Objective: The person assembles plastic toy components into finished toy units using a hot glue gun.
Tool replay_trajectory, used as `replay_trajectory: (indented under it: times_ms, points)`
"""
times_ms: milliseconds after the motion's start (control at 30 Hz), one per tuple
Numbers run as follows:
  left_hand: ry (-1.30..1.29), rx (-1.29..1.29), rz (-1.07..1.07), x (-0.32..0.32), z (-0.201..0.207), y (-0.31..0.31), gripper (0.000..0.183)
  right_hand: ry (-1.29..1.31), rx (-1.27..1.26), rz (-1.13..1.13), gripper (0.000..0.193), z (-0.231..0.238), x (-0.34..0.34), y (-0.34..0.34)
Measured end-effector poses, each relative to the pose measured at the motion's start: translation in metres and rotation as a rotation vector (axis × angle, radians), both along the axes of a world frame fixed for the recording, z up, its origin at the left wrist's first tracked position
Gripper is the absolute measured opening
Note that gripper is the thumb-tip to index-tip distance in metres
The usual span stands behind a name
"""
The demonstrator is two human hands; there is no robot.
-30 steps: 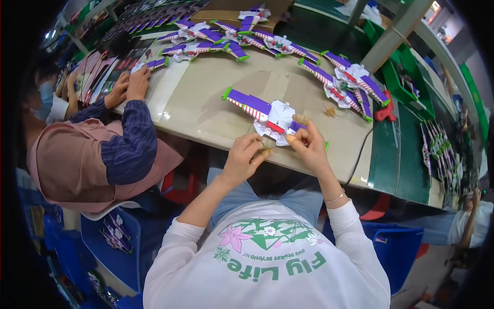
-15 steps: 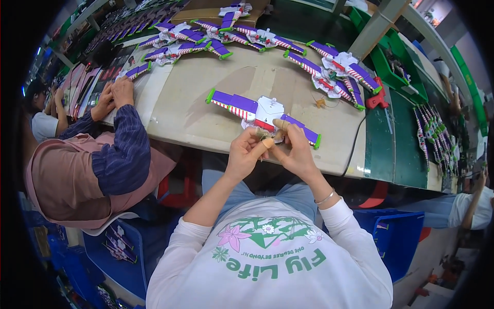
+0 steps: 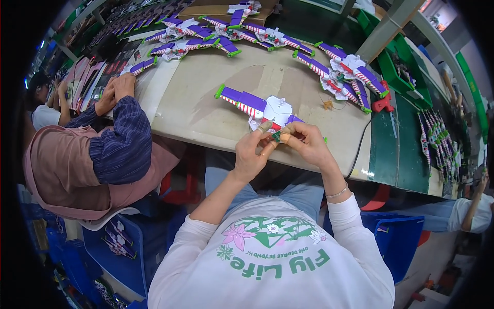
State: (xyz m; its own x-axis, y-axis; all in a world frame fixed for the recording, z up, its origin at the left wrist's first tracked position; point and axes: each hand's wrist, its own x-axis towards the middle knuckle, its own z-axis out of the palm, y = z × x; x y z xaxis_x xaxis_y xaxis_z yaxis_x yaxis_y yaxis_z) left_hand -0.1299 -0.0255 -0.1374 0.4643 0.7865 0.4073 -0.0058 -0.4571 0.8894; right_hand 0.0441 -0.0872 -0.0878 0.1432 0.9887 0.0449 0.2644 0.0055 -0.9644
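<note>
A toy wing piece [image 3: 278, 109] lies on the table before me, with purple panels, red-and-white stripes, green tips and a white middle. At its near edge my left hand [image 3: 251, 151] and my right hand [image 3: 311, 146] meet, fingers closed. Between their fingertips is a small green circuit board [image 3: 277, 136], partly covered by the fingers. Some fingers wear tan finger covers. My right hand hides much of the wing's right half. A red part shows in the wing's middle, just beyond the fingertips.
More wing pieces sit at the back left [image 3: 185, 38] and back right [image 3: 345, 72]. A red glue gun [image 3: 382, 100] lies at the right, its dark cable [image 3: 362, 141] near the table edge. A green bin [image 3: 401, 67] stands beyond. A co-worker [image 3: 98, 159] works close on my left.
My fingers have shifted their hold near the wing's front edge, and the green circuit board now shows between them. The whole view has moved slightly.
</note>
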Motion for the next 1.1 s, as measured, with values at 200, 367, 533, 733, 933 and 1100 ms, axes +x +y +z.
replay_trajectory:
  times_ms: [200,367,533,733,933,1100]
  points:
    - [0.077,0.560,0.398,0.006,0.008,0.001,0.020,-0.121,0.089,-0.014,0.011,0.003,-0.003,0.004]
    - [0.095,0.412,0.364,0.008,0.014,-0.004,0.018,-0.410,0.323,-0.080,0.008,0.001,-0.013,0.009]
    - [0.091,0.335,0.356,0.006,0.011,0.001,0.029,-0.554,0.314,-0.200,0.014,-0.003,-0.025,0.017]
    - [0.072,0.435,0.344,0.005,0.005,0.006,0.029,-0.585,0.266,-0.216,0.016,-0.004,-0.026,0.020]
    - [0.071,0.253,0.309,0.008,0.016,-0.001,0.022,-0.229,0.212,-0.258,0.012,-0.008,-0.022,0.016]
    - [0.106,0.255,0.287,0.008,0.015,-0.001,0.018,-0.145,0.217,-0.248,0.012,-0.014,-0.019,0.013]
